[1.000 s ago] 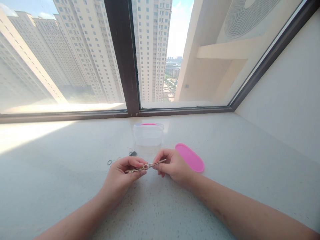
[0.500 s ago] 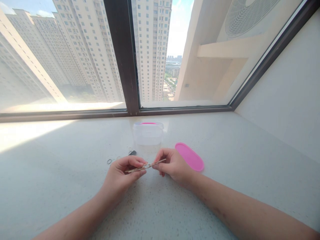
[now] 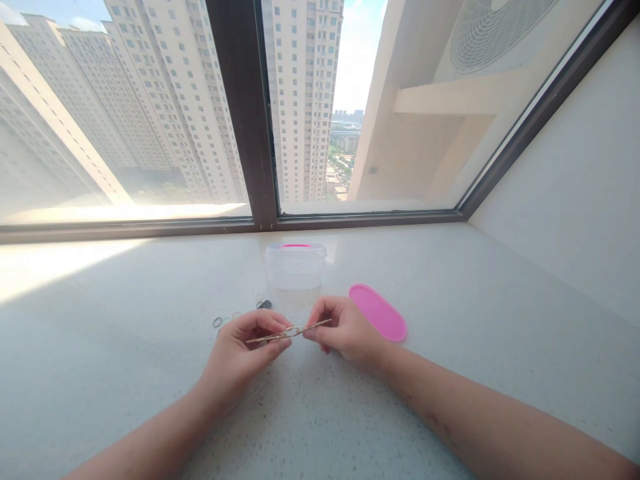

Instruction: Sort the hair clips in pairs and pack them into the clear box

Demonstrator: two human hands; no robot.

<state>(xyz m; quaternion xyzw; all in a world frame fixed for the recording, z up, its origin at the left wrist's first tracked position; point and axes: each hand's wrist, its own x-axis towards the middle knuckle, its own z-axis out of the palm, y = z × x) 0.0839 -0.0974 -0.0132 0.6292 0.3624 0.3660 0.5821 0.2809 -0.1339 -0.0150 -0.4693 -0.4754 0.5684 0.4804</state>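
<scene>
Between my two hands, just above the counter, is a thin gold-coloured metal piece [image 3: 295, 331] with a narrow open loop at its middle. My left hand [image 3: 247, 341] pinches its left part between thumb and fingers. My right hand [image 3: 345, 330] pinches the right part, whose thin tip sticks out past the thumb. The exact kind of this piece is too small to make out. Beyond my left hand lie a small dark ring [image 3: 217, 322] and a black tag-like object [image 3: 265, 305] with a ring by it.
A clear plastic container [image 3: 295, 268] with a pink strip at its top stands near the window frame [image 3: 350, 221]. Right of it, close behind my right hand, a pink oval lid [image 3: 379, 313] lies flat on the speckled white counter [image 3: 500, 327]. A white wall [image 3: 575, 193] rises at the right.
The gold-coloured piece has tilted very slightly in my fingers, its left end now showing a little farther left. Both hands keep their grip in nearly the same place.
</scene>
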